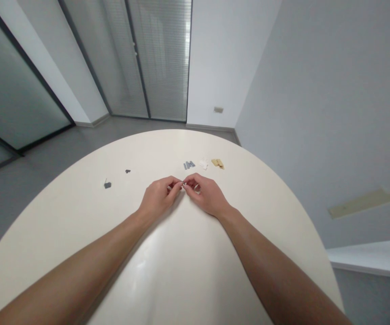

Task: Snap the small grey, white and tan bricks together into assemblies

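Observation:
Over the middle of the white table point(188, 271), my left hand point(159, 194) and my right hand point(206, 194) meet at the fingertips. Both are closed in a pinch around one small dark and whitish piece point(183, 184), mostly covered by the fingers and too small to name. Just beyond my hands lie several small grey-blue pieces point(189, 165). Beside them are some white pieces point(203, 164) and a few tan, flat pieces point(218, 163).
Off to the left on the table lie a small dark piece point(127, 171) and a dark grey block-like piece point(107, 184) with a thin pale bit sticking up. The table's rounded far edge faces a glass partition point(164, 58). A grey wall point(333, 104) stands at the right.

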{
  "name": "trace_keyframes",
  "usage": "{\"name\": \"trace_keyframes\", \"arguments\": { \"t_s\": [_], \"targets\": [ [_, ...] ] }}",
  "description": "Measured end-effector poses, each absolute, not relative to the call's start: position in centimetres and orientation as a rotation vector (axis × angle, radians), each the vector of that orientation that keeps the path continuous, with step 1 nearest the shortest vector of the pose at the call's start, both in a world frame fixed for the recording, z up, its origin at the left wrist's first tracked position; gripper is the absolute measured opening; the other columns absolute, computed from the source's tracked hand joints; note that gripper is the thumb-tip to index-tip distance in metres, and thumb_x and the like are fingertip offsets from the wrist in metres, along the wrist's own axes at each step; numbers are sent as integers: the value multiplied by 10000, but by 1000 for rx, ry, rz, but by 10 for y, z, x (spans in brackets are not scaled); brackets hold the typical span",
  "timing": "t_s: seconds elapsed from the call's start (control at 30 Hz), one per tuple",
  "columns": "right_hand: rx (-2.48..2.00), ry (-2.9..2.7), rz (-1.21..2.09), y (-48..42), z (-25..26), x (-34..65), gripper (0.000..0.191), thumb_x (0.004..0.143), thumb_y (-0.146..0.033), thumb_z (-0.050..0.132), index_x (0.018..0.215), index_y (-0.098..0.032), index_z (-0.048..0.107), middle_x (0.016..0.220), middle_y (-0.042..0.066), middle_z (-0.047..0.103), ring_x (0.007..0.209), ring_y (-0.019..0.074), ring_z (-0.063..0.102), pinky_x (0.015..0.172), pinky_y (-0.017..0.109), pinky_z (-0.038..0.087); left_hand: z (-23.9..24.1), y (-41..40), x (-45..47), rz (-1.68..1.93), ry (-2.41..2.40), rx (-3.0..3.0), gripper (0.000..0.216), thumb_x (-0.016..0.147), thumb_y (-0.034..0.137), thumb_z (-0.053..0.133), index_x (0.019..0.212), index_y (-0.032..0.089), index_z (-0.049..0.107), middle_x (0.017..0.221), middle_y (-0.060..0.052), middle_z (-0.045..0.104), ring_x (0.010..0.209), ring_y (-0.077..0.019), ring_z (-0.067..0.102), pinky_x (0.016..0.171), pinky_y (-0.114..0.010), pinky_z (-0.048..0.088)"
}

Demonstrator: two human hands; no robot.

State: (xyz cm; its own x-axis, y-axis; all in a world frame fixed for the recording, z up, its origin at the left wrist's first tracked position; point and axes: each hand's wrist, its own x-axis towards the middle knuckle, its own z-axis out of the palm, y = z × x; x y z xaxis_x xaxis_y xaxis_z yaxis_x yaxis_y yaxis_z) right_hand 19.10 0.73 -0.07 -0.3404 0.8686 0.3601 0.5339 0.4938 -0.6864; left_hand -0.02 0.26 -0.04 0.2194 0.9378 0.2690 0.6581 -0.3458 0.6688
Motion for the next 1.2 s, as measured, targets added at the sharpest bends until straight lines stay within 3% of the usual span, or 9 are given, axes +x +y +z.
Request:
{"name": "trace_keyframes", "arguments": {
  "t_s": [0.2,0.37,1.2],
  "targets": [
    [-1184,-2017,591,7,-1,191,140,971,-317,567,1041,-234,656,909,16,732,810,159,656,752,290,475,-2,3,1,943,1447,2089,274,972,383,503,970,235,734,921,-30,772,752,-180,675,725,-315,517],
    [-1202,-1997,621,7,1,191,145,979,-335,561,1038,-238,651,916,14,739,812,163,663,736,287,468,-6,3,1,1025,1418,2027,248,936,346,563,1130,237,674,1003,-38,754,787,-169,674,702,-295,540],
    [-1194,-1999,610,8,0,191,141,988,-324,542,995,-233,651,874,8,726,779,155,645,714,277,449,-3,4,0,939,1439,2068,245,962,379,527,987,246,732,923,-16,764,735,-166,657,708,-304,503]
  ]
}}
